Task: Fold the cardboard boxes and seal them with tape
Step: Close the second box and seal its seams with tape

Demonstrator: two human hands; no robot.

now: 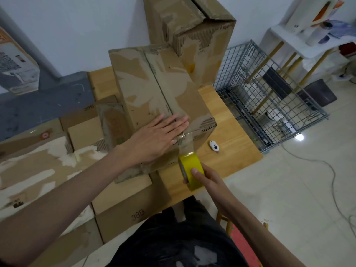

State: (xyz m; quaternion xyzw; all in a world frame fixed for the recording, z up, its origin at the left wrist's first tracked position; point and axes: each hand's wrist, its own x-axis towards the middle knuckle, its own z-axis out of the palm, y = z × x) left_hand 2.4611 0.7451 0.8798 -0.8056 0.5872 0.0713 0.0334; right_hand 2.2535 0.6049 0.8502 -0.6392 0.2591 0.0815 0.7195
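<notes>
A worn brown cardboard box (154, 87) lies closed on the wooden table (233, 139), its centre seam running away from me. My left hand (158, 135) presses flat on the near end of its top, fingers straight across the seam. My right hand (206, 176) grips a yellow roll of tape (189, 170) just below the box's near edge. A clear strip of tape (185, 143) stretches from the roll up onto the box edge beside my left fingertips.
A second folded box (194, 35) stands behind the first against the wall. Flattened boxes marked 38B (131, 209) lie stacked to the left and under the box. A small white cutter (214, 145) rests on the table. A wire cage (269, 97) sits on the floor to the right.
</notes>
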